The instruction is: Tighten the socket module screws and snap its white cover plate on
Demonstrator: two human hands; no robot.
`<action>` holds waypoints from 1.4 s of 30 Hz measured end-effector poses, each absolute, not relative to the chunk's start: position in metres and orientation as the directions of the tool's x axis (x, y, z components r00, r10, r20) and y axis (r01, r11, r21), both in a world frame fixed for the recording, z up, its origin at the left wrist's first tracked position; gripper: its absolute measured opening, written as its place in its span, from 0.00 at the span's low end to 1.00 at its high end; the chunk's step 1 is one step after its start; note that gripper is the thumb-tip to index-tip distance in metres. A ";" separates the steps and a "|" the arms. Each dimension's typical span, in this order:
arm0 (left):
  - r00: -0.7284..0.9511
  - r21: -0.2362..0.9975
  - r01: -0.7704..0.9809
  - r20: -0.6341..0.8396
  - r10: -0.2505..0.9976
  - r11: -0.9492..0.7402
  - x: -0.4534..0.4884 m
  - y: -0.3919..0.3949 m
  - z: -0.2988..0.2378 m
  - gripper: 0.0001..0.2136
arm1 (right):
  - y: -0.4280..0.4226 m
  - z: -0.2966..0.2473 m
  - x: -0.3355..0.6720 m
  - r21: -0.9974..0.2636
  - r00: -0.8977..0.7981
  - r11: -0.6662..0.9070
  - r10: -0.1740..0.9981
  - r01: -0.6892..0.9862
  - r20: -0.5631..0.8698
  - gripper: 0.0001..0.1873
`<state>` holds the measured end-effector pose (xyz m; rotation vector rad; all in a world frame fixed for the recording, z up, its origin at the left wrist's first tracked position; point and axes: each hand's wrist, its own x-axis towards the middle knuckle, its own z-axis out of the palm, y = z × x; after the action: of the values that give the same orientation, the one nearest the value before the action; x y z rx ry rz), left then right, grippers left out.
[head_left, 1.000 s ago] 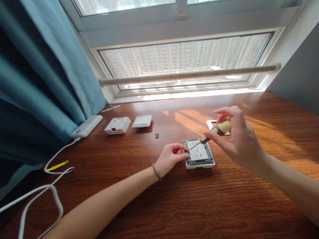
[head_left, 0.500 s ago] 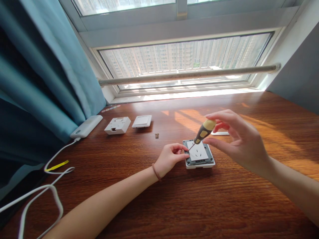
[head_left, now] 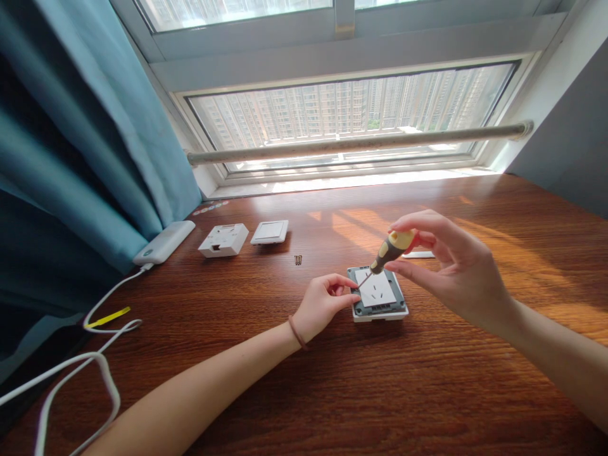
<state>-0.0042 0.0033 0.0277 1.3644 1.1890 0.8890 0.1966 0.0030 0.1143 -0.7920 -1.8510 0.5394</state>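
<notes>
A white wall socket [head_left: 379,292] with a grey mounting frame lies face up on a white back box [head_left: 396,315]. My right hand [head_left: 456,266] holds a yellow-and-black screwdriver [head_left: 387,253] loosely by its handle, thumb below and fingers above. The shaft slants down to the left, its tip at the left side of the grey frame. There, my left hand [head_left: 327,301] has thumb and index finger curled close around the tip, touching the frame's left edge. Whatever lies between those fingertips is too small to make out.
Several small screws [head_left: 297,259] lie left of the socket. Behind are a white switch [head_left: 270,232] and a white box [head_left: 223,240]. A power bank [head_left: 164,243] with a white cable [head_left: 114,291] sits by the curtain [head_left: 156,158]. A white flat piece [head_left: 418,255] lies behind my right hand.
The screwdriver's handle has tipped slightly further to the right and down as my right fingers shifted on it. My left hand stays at the frame's left edge.
</notes>
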 end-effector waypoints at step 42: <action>0.268 0.980 0.181 -0.124 0.955 0.077 -0.006 0.006 0.025 0.13 | 0.005 0.115 0.201 -0.665 -0.267 0.702 0.712 0.254 0.650 0.17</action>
<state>-0.0057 0.0056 0.0246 1.3741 1.1627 0.8410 0.2011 0.0048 0.1152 -0.7584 -1.8356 0.5314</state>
